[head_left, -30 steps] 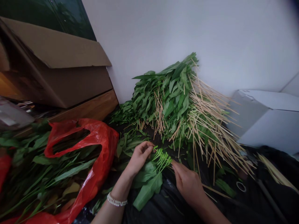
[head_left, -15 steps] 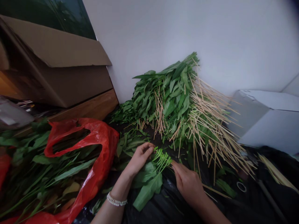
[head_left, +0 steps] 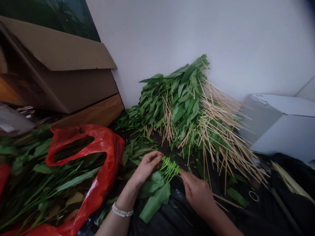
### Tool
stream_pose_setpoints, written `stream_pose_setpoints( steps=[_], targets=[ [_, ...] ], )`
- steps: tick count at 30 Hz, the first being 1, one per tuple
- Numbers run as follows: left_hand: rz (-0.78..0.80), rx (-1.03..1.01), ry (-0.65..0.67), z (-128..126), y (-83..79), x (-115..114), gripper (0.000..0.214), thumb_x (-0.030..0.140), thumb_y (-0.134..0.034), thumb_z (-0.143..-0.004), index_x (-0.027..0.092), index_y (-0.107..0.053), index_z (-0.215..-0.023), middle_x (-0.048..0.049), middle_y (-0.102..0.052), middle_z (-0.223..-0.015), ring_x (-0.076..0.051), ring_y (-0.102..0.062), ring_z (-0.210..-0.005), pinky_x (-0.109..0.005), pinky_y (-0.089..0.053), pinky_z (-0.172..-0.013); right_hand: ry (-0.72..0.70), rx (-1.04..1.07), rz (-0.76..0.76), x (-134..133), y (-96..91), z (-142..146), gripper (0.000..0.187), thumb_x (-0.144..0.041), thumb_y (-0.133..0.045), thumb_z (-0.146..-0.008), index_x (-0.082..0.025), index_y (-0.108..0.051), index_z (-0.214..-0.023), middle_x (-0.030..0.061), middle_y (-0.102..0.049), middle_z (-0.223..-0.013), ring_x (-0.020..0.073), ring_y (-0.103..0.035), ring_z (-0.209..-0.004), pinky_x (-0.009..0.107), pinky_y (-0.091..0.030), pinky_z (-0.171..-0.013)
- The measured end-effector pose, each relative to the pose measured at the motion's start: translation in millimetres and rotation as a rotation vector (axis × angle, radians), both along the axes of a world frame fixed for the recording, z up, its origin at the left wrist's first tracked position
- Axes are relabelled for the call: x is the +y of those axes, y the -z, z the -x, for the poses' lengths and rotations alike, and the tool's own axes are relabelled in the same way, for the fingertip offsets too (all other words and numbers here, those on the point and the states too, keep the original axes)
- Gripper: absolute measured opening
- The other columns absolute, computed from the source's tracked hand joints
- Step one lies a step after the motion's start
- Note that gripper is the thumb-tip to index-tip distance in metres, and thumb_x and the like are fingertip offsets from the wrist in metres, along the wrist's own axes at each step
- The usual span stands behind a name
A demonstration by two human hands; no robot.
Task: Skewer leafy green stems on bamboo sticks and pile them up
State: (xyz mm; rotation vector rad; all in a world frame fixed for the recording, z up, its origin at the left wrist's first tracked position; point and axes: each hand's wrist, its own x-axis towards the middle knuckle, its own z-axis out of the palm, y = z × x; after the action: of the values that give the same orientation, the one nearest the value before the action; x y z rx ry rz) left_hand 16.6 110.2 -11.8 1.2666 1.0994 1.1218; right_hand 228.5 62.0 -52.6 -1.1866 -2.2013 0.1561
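My left hand (head_left: pixel 145 167) pinches a small bunch of green leaves (head_left: pixel 157 190) just below its fanned stem ends (head_left: pixel 170 165). My right hand (head_left: pixel 197 191) is closed, its fingertips touching the stem ends from the right; a thin wooden skewer (head_left: pixel 225 200) runs out from under it. A beaded bracelet (head_left: pixel 121 211) sits on my left wrist. Behind the hands, a big heap of skewered leaf bundles (head_left: pixel 182 105) leans against the white wall, sticks pointing down and right.
A red plastic bag (head_left: pixel 98 164) of loose long leaves (head_left: pixel 39 177) lies at the left. Cardboard boxes (head_left: pixel 61 68) stand at the back left, a white box (head_left: pixel 283 124) at the right. Black plastic sheeting (head_left: pixel 187 219) covers the floor, with a small ring (head_left: pixel 253 196) at the right.
Almost nothing differs. Both hands stay on the leaf bunch, and the view has shifted very slightly.
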Motion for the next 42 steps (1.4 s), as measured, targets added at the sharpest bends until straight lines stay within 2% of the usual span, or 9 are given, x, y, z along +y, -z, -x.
stream_pose_setpoints(
  steps=[5,13,18,23,28,33,42],
  targets=[
    [-0.034,0.051,0.017,0,-0.8,0,0.038,0.049,-0.060,-0.079,0.012,-0.065,-0.083,0.0037,-0.046,-0.056,-0.007,-0.039,-0.051,-0.019,-0.029,-0.048,-0.005,0.022,0.011,0,1.7,1,0.040,-0.011,-0.031,-0.089,-0.015,-0.054,-0.122,0.0092,-0.066,-0.099,0.0180,-0.065,-0.091,0.028,-0.051,-0.081],
    [-0.155,0.044,0.000,-1,4.0,2,0.026,0.038,-0.068,-0.076,0.015,-0.064,-0.089,-0.0010,-0.062,-0.080,-0.009,-0.050,-0.060,-0.020,-0.041,-0.058,0.035,0.095,0.035,2,3.5,1,0.037,-0.016,-0.031,-0.092,-0.016,-0.056,-0.119,0.0076,-0.068,-0.096,0.0164,-0.066,-0.085,0.027,-0.051,-0.081],
    [-0.152,0.131,-0.012,-1,2.9,1,0.026,0.031,-0.072,-0.072,0.014,-0.068,-0.091,-0.0030,-0.067,-0.079,-0.011,-0.054,-0.061,-0.021,-0.042,-0.059,0.036,0.124,0.024,2,3.7,2,0.036,-0.016,-0.031,-0.093,-0.015,-0.056,-0.119,0.0075,-0.068,-0.100,0.0162,-0.066,-0.086,0.028,-0.052,-0.080],
    [-0.250,0.226,-0.101,-2,4.1,1,0.018,0.029,-0.068,-0.076,0.014,-0.072,-0.086,-0.0067,-0.072,-0.089,-0.018,-0.063,-0.082,-0.025,-0.047,-0.073,0.039,0.114,0.011,2,4.1,2,0.035,-0.017,-0.031,-0.093,-0.014,-0.057,-0.117,0.0079,-0.068,-0.098,0.0165,-0.067,-0.087,0.028,-0.052,-0.081],
    [-0.201,0.255,-0.207,0,9.2,4,0.023,0.032,-0.068,-0.075,0.015,-0.073,-0.090,-0.0052,-0.073,-0.082,-0.017,-0.063,-0.069,-0.024,-0.048,-0.061,0.051,0.109,-0.018,2,3.7,2,0.035,-0.015,-0.032,-0.093,-0.015,-0.057,-0.117,0.0079,-0.068,-0.103,0.0160,-0.066,-0.091,0.027,-0.051,-0.083],
    [-0.231,0.258,-0.217,1,7.1,4,0.022,0.029,-0.067,-0.076,0.016,-0.074,-0.091,-0.0053,-0.074,-0.087,-0.019,-0.065,-0.078,-0.025,-0.050,-0.068,0.053,0.113,-0.044,3,3.9,2,0.033,-0.015,-0.033,-0.093,-0.014,-0.057,-0.115,0.0082,-0.068,-0.101,0.0164,-0.066,-0.091,0.028,-0.051,-0.084],
    [-0.250,0.268,-0.184,-1,5.3,3,0.020,0.029,-0.067,-0.076,0.016,-0.074,-0.089,-0.0058,-0.074,-0.087,-0.019,-0.066,-0.080,-0.026,-0.050,-0.073,0.070,0.090,-0.064,3,4.1,1,0.034,-0.015,-0.034,-0.092,-0.015,-0.056,-0.117,0.0071,-0.068,-0.105,0.0162,-0.066,-0.092,0.026,-0.053,-0.079]
  ],
)
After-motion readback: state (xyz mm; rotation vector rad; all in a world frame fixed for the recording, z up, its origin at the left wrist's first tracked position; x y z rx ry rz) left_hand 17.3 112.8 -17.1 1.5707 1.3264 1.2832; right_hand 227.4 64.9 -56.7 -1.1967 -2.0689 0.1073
